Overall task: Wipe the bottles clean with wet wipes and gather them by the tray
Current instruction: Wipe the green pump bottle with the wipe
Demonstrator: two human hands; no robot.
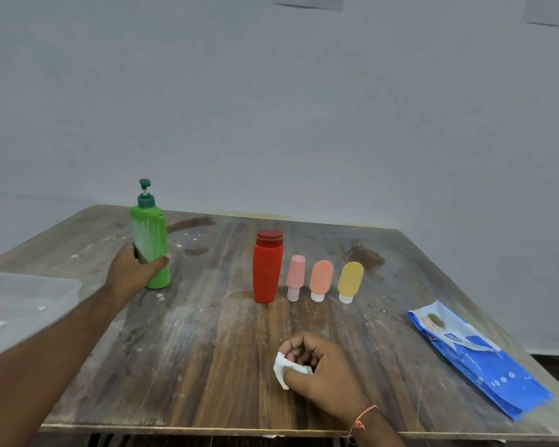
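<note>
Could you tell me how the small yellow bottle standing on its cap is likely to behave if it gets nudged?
The yellow bottle would probably tip easily: it stands on a narrow white cap with a wider body above. It looks small and plastic, so likely light and not fragile. Falling leftward, it might knock the orange bottle standing close beside it.

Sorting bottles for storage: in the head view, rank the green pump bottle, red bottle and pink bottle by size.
1. green pump bottle
2. red bottle
3. pink bottle
All stand at similar depth, so the order seems reliable.
</note>
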